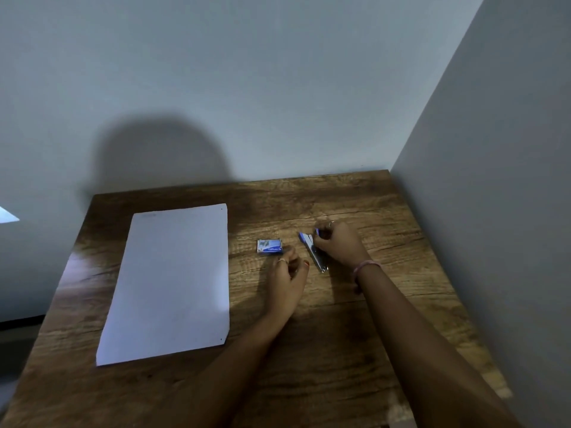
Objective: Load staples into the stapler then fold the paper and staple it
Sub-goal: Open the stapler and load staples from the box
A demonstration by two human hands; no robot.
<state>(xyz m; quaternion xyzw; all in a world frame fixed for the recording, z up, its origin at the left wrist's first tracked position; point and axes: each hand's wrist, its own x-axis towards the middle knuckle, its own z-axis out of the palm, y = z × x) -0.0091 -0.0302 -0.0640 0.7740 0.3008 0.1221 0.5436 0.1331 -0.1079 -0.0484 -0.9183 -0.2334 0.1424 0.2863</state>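
Two bare forearms enter from the lower right of the frame over the wooden table [324, 359]. The left hand [287, 278] hovers at centre, fingers curled, thumb and forefinger close together; whether they pinch anything is too small to tell. Just above it lies the staple box [270, 246]. The right hand [338, 244] curls its fingers round the blue stapler [312, 250], hiding its upper end. The white paper [173, 282] lies flat at centre left.

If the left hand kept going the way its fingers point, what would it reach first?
Probably the staple box: the left hand points up-left at it, fingertips right by its near corner. Whether they touch is unclear.
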